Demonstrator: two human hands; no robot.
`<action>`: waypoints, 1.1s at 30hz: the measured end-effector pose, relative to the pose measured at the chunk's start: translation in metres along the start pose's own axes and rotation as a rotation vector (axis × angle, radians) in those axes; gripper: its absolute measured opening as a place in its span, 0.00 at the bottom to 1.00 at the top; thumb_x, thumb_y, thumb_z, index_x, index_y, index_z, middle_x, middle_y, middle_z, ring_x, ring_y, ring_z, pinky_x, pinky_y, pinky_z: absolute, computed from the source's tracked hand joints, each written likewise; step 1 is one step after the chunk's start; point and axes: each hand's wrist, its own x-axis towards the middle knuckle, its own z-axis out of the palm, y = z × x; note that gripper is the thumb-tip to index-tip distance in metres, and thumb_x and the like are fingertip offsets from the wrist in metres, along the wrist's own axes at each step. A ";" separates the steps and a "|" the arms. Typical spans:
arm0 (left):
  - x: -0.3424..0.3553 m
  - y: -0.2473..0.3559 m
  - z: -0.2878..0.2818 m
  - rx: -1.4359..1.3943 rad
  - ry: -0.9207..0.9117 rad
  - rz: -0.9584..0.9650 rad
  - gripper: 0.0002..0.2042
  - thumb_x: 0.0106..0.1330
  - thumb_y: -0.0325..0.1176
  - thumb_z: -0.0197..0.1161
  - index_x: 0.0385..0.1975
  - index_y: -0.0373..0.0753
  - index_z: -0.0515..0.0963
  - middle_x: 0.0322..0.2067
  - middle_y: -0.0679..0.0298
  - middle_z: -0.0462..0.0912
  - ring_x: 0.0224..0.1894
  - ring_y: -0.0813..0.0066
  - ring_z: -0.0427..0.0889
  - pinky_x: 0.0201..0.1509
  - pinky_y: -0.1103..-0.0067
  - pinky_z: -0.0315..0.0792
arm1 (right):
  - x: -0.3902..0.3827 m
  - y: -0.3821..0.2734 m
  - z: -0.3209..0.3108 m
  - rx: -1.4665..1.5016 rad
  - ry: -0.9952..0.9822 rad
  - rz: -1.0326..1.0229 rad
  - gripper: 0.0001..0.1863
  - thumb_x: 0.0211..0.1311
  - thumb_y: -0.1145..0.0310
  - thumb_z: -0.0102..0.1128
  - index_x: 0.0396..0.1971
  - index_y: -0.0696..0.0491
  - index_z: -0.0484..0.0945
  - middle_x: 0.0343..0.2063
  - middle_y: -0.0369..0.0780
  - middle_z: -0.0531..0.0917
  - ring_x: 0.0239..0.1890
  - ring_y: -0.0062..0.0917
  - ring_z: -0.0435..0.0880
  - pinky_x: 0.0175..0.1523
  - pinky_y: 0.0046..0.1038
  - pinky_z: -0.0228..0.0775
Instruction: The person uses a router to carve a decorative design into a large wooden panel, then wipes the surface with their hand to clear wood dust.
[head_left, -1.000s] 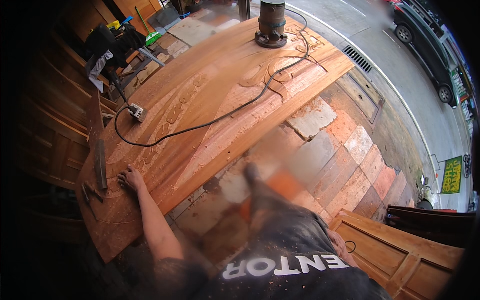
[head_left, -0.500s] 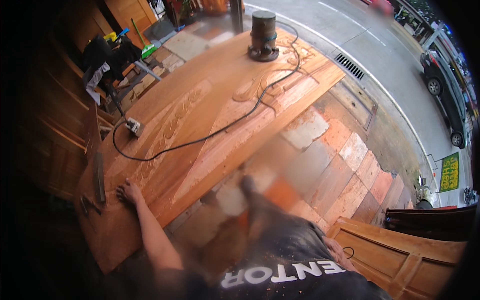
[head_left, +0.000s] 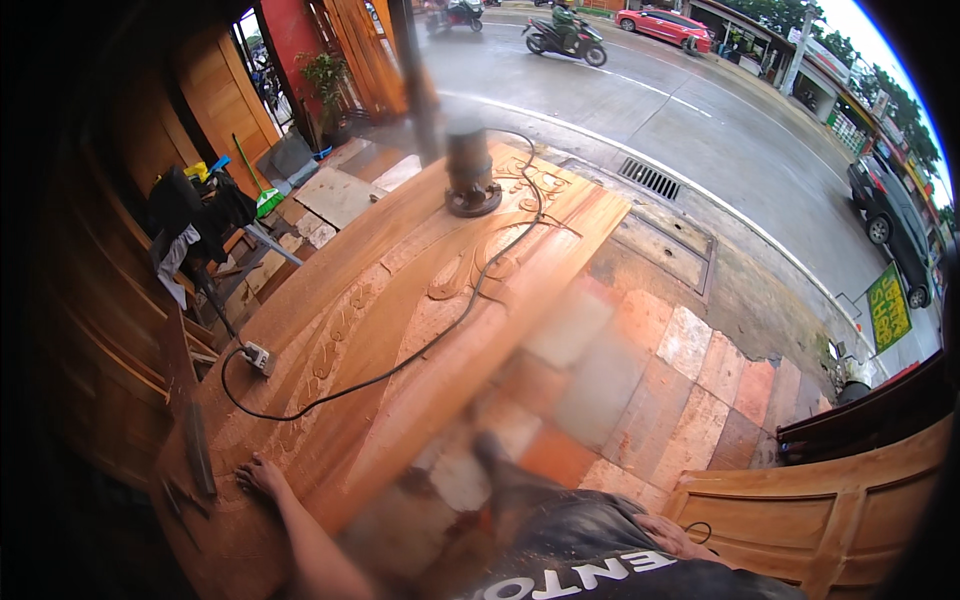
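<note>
A long carved wooden door panel (head_left: 400, 290) lies flat, with wood dust and shavings in its carved parts. My left hand (head_left: 262, 476) rests on its near left end, fingers spread and holding nothing. Close by lie a dark flat bar (head_left: 198, 450) and thin dark hand tools (head_left: 180, 508). A dark cylindrical router (head_left: 470, 170) stands upright near the far end. Its black cord (head_left: 385, 375) loops back across the panel to an outlet block (head_left: 258, 360). Against my thigh sits my right hand (head_left: 680, 537), its fingers not clearly visible.
Stone paving tiles (head_left: 640, 400) lie right of the panel. A panelled wooden door (head_left: 770, 520) is at lower right. Beyond a drain grate (head_left: 649, 177) runs a road with a motorcycle (head_left: 566, 38) and a dark car (head_left: 890, 205). Left stands a cluttered dark stand (head_left: 195, 215).
The view has tilted up, showing more of the road and a passing motorcycle. My left hand stays on the panel, and the router still stands at the far end.
</note>
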 end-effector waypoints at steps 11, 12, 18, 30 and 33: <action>-0.020 0.013 -0.016 0.018 0.005 -0.012 0.39 0.80 0.57 0.41 0.75 0.24 0.56 0.78 0.42 0.52 0.81 0.43 0.47 0.84 0.56 0.37 | -0.002 -0.016 -0.028 0.065 0.020 0.025 0.34 0.75 0.58 0.52 0.77 0.46 0.54 0.73 0.60 0.63 0.70 0.55 0.70 0.67 0.53 0.66; -0.027 0.022 -0.015 0.015 -0.019 -0.009 0.40 0.80 0.57 0.41 0.75 0.24 0.56 0.78 0.42 0.52 0.81 0.43 0.47 0.84 0.56 0.37 | -0.013 -0.010 -0.025 0.049 0.011 0.024 0.34 0.75 0.59 0.52 0.76 0.46 0.55 0.73 0.60 0.63 0.71 0.55 0.70 0.68 0.53 0.65; -0.022 0.013 -0.012 0.037 0.040 -0.022 0.39 0.80 0.57 0.41 0.74 0.23 0.58 0.78 0.40 0.53 0.81 0.43 0.48 0.83 0.55 0.37 | 0.000 -0.023 -0.041 0.064 0.058 -0.007 0.31 0.75 0.61 0.52 0.74 0.48 0.58 0.72 0.60 0.63 0.71 0.55 0.69 0.70 0.53 0.64; -0.029 0.011 -0.021 0.087 0.000 -0.038 0.39 0.79 0.58 0.40 0.75 0.26 0.59 0.78 0.40 0.53 0.80 0.42 0.51 0.81 0.51 0.42 | -0.016 -0.007 -0.056 0.069 0.033 -0.002 0.33 0.78 0.56 0.49 0.78 0.46 0.56 0.72 0.59 0.63 0.73 0.52 0.67 0.71 0.52 0.63; -0.036 0.020 -0.022 0.115 0.014 -0.045 0.39 0.79 0.59 0.40 0.74 0.27 0.60 0.77 0.40 0.55 0.79 0.41 0.52 0.81 0.51 0.43 | -0.021 -0.001 -0.059 0.063 0.036 -0.009 0.34 0.78 0.55 0.49 0.79 0.46 0.54 0.73 0.59 0.63 0.74 0.52 0.67 0.71 0.51 0.62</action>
